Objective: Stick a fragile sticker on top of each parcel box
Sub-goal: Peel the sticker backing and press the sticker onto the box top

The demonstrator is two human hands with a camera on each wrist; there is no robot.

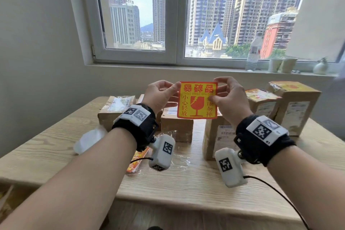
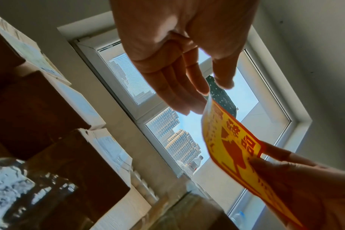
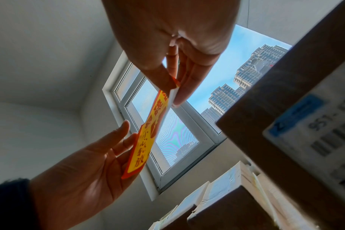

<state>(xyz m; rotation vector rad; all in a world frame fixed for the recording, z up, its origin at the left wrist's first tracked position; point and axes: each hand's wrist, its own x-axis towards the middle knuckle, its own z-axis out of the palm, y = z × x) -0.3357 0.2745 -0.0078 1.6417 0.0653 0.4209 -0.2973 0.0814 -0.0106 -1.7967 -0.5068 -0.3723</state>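
Pinching one fragile sticker (image 1: pixel 197 100), both hands' fingers (image 1: pixel 172 87) hover above parcel boxes (image 1: pixel 176 124).

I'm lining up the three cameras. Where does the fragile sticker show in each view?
Head: sticker centre, facing the camera, left hand and right hand pinching its upper corners.
Left wrist: lower right, slanting.
Right wrist: centre, nearly edge-on.
Shared landmark: the window behind it.

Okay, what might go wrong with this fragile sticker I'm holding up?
The square yellow-and-red fragile sticker hangs in mid-air, pinched only at its top corners by the left hand and right hand, so it may curl and stick to itself. The right thumb is peeling the white backing; the corner might tear.
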